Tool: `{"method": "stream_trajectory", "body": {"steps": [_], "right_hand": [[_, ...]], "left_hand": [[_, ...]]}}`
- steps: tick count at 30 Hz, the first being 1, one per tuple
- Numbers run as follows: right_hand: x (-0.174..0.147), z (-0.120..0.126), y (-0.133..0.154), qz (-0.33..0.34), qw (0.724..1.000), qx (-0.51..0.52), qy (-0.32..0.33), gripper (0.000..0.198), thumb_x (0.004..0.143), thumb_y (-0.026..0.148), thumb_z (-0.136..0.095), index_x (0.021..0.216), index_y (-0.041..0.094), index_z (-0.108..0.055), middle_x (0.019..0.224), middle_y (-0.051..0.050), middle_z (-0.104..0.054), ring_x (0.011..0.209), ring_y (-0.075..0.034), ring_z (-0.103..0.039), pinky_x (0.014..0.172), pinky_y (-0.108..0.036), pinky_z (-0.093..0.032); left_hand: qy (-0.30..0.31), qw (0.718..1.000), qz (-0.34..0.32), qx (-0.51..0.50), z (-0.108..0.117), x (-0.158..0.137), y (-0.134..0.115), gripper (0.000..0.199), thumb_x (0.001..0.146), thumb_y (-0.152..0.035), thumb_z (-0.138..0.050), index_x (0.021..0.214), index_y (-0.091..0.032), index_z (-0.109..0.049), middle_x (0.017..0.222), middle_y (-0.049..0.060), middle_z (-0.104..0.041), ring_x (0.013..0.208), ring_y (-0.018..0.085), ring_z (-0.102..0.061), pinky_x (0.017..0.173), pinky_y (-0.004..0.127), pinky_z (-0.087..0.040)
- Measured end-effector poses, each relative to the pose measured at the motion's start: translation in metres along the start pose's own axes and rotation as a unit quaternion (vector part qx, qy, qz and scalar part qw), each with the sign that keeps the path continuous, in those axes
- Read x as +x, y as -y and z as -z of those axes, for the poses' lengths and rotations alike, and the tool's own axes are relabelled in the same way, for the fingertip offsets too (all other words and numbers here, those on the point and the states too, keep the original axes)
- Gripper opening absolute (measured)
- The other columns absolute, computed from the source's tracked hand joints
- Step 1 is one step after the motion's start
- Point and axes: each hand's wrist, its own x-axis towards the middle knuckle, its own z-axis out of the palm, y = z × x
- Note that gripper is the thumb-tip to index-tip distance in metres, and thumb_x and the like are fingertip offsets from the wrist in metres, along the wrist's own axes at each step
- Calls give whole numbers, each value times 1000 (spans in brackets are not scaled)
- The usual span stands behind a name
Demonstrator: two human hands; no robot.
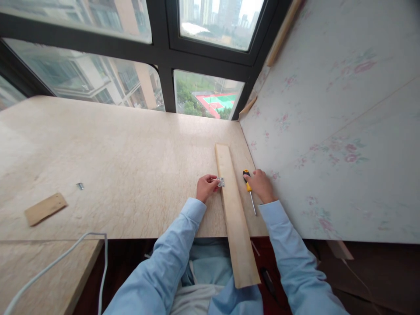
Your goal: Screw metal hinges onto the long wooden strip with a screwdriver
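Note:
A long pale wooden board (231,192) lies on the stone windowsill, its near end jutting past the front edge. My left hand (206,187) pinches a small silver metal hinge (221,182) against the board's left edge; one leaf lies over the wood. To the right of the board is a yellow and black screwdriver (247,181), its shaft pointing back toward me. My right hand (260,186) has its thumb on the screwdriver's handle, with the fingers curled and partly hidden behind the hand.
A few small screws (80,186) and a short wooden piece with holes (46,209) lie at the left on the windowsill (131,153). A white cable (62,253) loops at the lower left. A flower-papered wall (328,131) bounds the right side; windows stand behind.

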Motion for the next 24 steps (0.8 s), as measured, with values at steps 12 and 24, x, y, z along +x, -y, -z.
{"method": "stream_trajectory", "body": {"steps": [12,24], "right_hand": [[-19,3,-7,-28,939,331,89,30,79,47,-61,79,17,-62,76,-5,-70,73,-19,-68,67,-33,-55],[-33,23,64,163,823,539,-70,29,83,40,-67,103,20,-62,103,-7,-72,98,-23,-68,90,-41,-53]], "left_hand": [[3,1000,13,9,0,3,2,18,69,-16,-73,83,-11,-64,65,4,-68,52,14,-63,51,24,-53],[-1,1000,-11,-1,0,3,6,12,72,-15,-70,82,-11,-64,63,3,-67,51,14,-62,49,24,-51]]}}
